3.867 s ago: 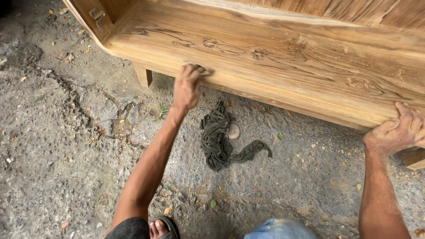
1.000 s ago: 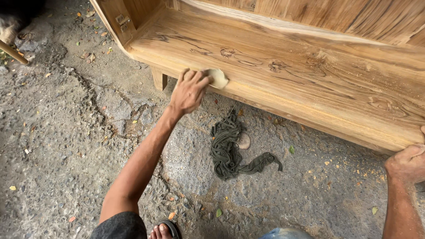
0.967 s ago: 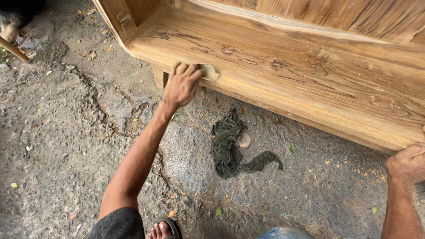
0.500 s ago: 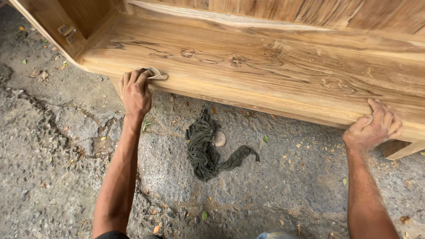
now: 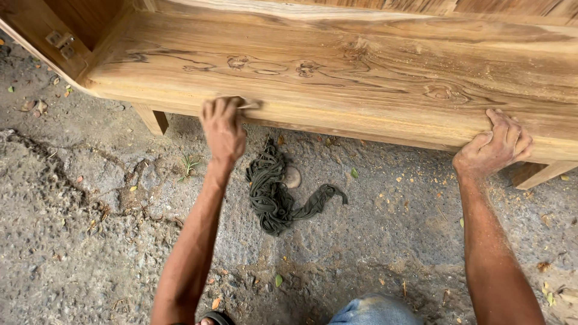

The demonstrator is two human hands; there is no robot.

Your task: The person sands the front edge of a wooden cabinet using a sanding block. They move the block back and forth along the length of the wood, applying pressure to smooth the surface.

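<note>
Head view: our left hand [image 5: 223, 123], pinching sandpaper [image 5: 248, 105], has slid back right along the bench's front edge [image 5: 361, 123] (sanding continues); right hand [image 5: 495, 144] braces, fingers spread.

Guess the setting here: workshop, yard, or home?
Likely an outdoor carpentry yard: an unfinished wooden bench stands on rough cracked concrete ground, with sawdust scattered beneath it.
</note>
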